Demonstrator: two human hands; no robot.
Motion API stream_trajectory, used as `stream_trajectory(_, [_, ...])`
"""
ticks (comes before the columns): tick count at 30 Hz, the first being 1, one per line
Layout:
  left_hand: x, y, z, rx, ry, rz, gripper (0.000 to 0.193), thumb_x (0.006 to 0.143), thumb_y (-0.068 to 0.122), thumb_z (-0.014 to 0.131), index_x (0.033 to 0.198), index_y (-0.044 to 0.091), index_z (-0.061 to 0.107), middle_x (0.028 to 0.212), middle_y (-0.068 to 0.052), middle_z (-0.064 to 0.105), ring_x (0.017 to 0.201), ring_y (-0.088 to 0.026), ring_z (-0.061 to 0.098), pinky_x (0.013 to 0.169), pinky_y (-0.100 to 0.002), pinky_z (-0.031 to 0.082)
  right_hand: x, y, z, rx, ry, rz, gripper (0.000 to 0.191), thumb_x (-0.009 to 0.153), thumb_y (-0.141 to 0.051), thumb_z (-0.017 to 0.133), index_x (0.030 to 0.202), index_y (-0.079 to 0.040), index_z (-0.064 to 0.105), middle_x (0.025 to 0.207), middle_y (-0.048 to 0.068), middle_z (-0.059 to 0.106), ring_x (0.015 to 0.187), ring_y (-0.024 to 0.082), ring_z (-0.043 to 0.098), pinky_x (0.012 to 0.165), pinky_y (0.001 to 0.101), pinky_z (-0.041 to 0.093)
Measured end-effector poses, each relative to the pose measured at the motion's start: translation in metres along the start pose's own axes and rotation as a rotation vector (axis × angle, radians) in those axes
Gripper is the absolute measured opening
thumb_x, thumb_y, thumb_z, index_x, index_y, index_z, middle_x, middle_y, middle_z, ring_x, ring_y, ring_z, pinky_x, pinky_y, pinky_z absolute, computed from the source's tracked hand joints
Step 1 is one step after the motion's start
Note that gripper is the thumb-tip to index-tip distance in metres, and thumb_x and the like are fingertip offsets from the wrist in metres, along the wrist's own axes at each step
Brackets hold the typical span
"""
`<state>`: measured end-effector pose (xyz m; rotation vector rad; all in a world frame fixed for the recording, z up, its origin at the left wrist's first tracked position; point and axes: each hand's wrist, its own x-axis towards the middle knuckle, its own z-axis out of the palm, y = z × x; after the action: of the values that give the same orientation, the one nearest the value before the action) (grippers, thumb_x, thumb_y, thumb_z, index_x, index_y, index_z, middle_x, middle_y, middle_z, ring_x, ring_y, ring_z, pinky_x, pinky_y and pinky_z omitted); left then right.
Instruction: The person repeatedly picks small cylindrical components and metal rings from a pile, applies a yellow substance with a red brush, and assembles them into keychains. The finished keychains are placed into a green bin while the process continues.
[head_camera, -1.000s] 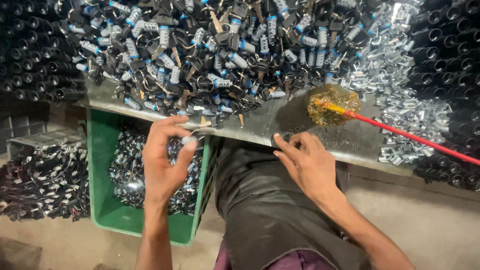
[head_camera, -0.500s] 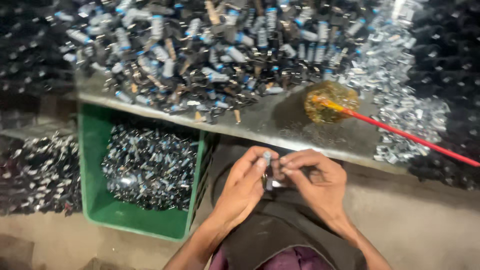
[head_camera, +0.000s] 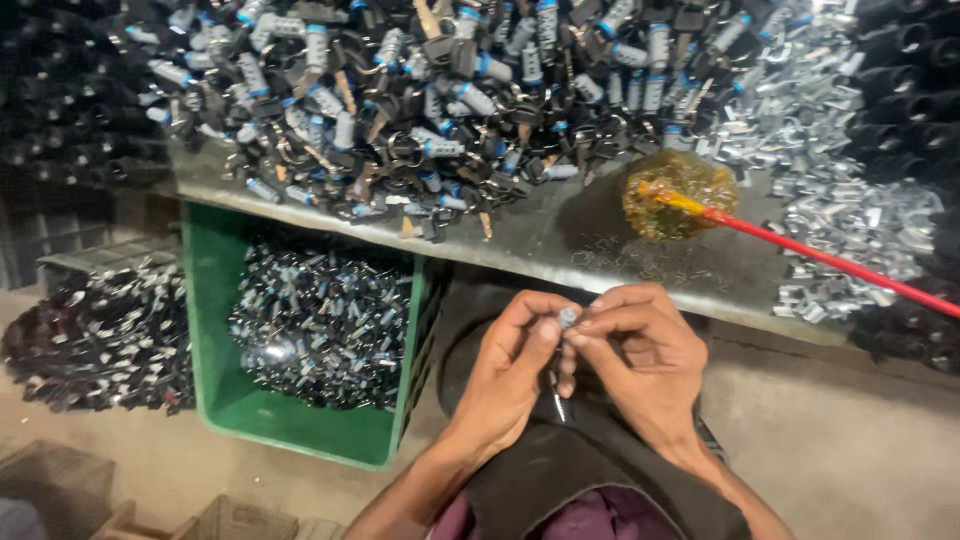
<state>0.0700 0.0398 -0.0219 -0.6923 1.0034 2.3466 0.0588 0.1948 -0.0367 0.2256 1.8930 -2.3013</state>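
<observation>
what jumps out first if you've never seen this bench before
A big heap of small metal cylinders and dark keys covers the back of the grey bench. Below its left end, a green crate holds shiny parts. In front, the left hand and right hand pinch one small cylinder.

A green crate (head_camera: 215, 300) of metal parts sits under the grey bench (head_camera: 560, 235); a red-handled brush (head_camera: 800, 250) lies beside shiny clips (head_camera: 850, 215).

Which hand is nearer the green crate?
Left. The left hand sits just right of the green crate; the right hand is farther right, both pinching a small metal part.
</observation>
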Motion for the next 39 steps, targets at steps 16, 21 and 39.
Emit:
stream_trajectory(16, [-0.006,0.025,-0.008,0.176,-0.105,0.022,0.033,0.105,0.019,0.063,0.130,-0.003,0.063,0.103,-0.007,0.069,0.090,-0.011,0.062,0.078,-0.028,0.054,0.002,-0.006,-0.040,0.593,0.081,0.346,0.059,0.087,0.014,0.065,0.138,-0.008,0.046,0.110,0.010,0.056,0.092,0.022,0.066,0.069,0.0293,0.059])
stream_trajectory(21, [0.010,0.038,0.005,0.235,-0.057,0.207,0.026,0.105,0.015,0.066,0.123,-0.002,0.058,0.103,-0.009,0.070,0.093,-0.013,0.065,0.087,-0.030,0.054,0.034,-0.028,-0.072,0.059,0.403,-0.053,0.028,0.116,0.001,0.066,0.141,0.002,0.053,0.101,0.011,0.062,0.082,0.017,0.064,0.065,0.0232,0.052])
stream_trajectory(39, [0.069,0.010,0.014,-0.211,-0.138,-0.017,0.028,0.105,0.022,0.065,0.124,0.003,0.062,0.090,-0.003,0.066,0.083,-0.012,0.063,0.085,-0.032,0.055,0.018,-0.048,-0.077,-0.202,0.486,-0.238,0.017,0.115,-0.001,0.067,0.116,0.016,0.065,0.094,0.021,0.070,0.078,0.022,0.072,0.072,0.0282,0.061])
